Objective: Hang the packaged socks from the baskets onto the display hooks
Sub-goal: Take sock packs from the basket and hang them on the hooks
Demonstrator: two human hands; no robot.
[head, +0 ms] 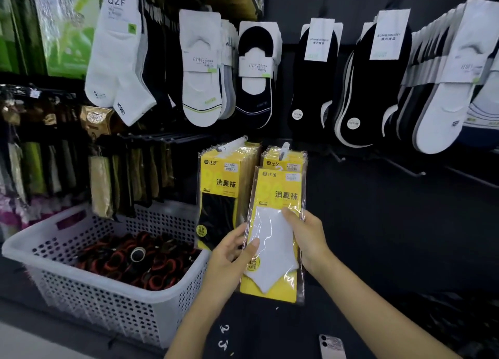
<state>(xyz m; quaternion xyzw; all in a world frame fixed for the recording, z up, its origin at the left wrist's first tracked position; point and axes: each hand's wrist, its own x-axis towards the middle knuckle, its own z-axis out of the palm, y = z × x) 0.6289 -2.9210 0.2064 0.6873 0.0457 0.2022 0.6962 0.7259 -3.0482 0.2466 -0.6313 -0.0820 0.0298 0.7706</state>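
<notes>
step: hanging yellow sock pack [275, 223] | left hand [232, 253] and right hand [307, 237] both pinch its sides, below loaded hook [285, 149] | tip: lift, align top hole with hook tip — slide straight back

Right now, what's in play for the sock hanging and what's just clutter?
In play:
- yellow sock pack, held by left hand and right hand
- hung yellow packs
- white basket

Clutter:
- phone
- loose hooks
- white QZF socks
</notes>
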